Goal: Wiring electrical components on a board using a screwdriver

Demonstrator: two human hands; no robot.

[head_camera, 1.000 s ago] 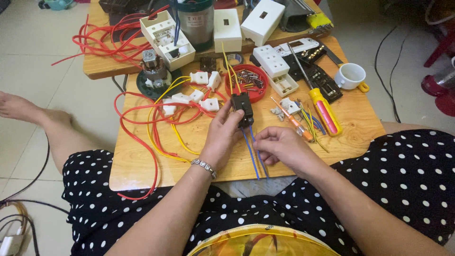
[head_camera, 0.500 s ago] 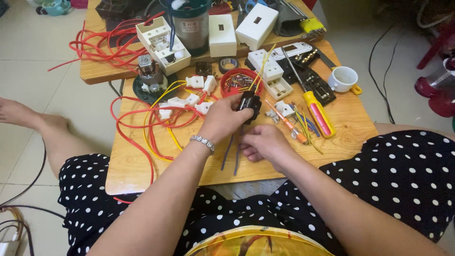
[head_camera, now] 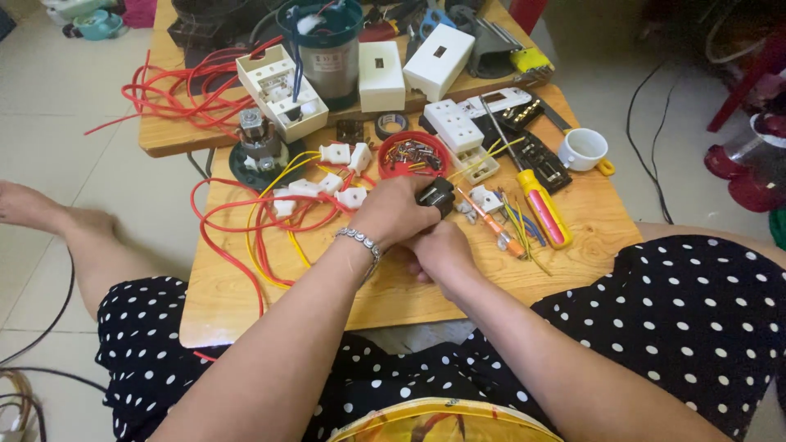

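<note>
My left hand (head_camera: 397,211) is closed around a small black electrical part (head_camera: 436,195) above the wooden table (head_camera: 393,290). Just beneath and behind it, my right hand (head_camera: 440,250) is curled shut and pressed against the left hand; whatever it grips is hidden. A metal bracelet (head_camera: 359,239) sits on my left wrist. Red and yellow wires (head_camera: 262,225) with several white connectors (head_camera: 327,184) lie to the left of my hands.
A round red dish (head_camera: 413,154) of small parts sits behind my hands. A yellow and pink screwdriver (head_camera: 544,205), a small orange one (head_camera: 491,225) and cut wire bits lie to the right. White sockets (head_camera: 454,127), a white cup (head_camera: 585,150) and a cylindrical motor (head_camera: 323,49) stand farther back.
Both hands have drawn together over the black part. The blue and dark wires that hung from my right hand a second ago are hidden now. The view has shifted closer.
</note>
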